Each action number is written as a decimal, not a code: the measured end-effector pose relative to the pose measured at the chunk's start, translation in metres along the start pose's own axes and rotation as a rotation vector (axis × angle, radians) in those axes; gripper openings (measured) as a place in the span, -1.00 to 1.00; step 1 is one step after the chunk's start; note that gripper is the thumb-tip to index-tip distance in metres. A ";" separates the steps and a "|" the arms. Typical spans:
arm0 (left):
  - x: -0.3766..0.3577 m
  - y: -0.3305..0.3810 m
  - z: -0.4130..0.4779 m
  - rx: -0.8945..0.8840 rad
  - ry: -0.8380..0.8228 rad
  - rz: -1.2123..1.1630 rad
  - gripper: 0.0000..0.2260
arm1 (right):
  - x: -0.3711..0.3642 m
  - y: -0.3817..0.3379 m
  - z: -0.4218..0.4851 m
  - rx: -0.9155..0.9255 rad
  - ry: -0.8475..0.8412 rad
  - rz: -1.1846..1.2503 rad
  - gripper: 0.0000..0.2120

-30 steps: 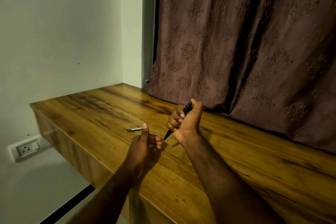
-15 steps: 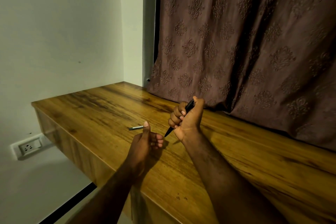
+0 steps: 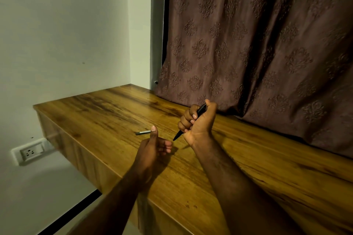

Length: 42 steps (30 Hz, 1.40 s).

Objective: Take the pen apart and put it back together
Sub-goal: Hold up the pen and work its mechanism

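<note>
My right hand (image 3: 198, 122) grips a black pen body (image 3: 200, 111) in a fist above the wooden table (image 3: 107, 112). The pen slants, its pointed tip (image 3: 175, 138) low and to the left and its upper end sticking out past my thumb. My left hand (image 3: 152, 149) rests on the table just left of the tip, thumb raised and fingers loosely curled, with nothing seen in it. A short grey-silver pen part (image 3: 142, 132) lies flat on the table behind my left thumb, which covers its right end.
A brown patterned curtain (image 3: 257, 44) hangs down to the table's back edge at the right. A white wall stands at the left with a socket (image 3: 31, 151) below table height. The table's front edge runs diagonally under my forearms.
</note>
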<state>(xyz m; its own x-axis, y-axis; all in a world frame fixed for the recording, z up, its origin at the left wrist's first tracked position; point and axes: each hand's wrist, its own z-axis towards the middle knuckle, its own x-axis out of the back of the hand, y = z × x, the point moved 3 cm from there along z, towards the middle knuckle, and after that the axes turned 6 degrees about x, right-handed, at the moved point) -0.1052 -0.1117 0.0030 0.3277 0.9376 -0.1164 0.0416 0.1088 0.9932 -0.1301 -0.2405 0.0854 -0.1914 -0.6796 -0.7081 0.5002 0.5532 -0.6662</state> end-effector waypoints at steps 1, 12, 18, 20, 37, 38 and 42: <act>0.000 0.000 0.000 0.004 -0.001 -0.002 -0.24 | 0.000 0.000 0.000 0.002 0.003 0.002 -0.47; -0.001 0.002 -0.001 0.003 0.003 0.006 -0.23 | 0.000 -0.001 0.000 0.020 0.021 -0.005 -0.43; -0.001 0.002 -0.001 0.017 -0.002 0.006 -0.27 | 0.000 0.001 -0.001 0.017 0.020 -0.005 -0.45; -0.002 0.002 -0.001 0.021 -0.005 0.006 -0.25 | 0.000 0.000 0.000 0.013 0.017 -0.014 -0.44; -0.001 -0.001 0.001 0.015 -0.018 -0.016 -0.20 | -0.001 0.000 -0.001 0.003 -0.008 0.001 -0.46; -0.001 -0.001 0.001 0.015 -0.019 -0.015 -0.20 | -0.001 0.000 -0.001 0.003 -0.006 -0.003 -0.48; -0.001 0.000 -0.002 0.003 -0.020 -0.007 -0.22 | 0.000 0.000 -0.001 0.014 0.002 -0.006 -0.43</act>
<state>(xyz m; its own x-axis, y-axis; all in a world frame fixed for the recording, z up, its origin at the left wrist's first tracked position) -0.1072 -0.1124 0.0036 0.3467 0.9298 -0.1238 0.0473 0.1145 0.9923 -0.1311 -0.2394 0.0849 -0.1964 -0.6821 -0.7044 0.5104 0.5423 -0.6674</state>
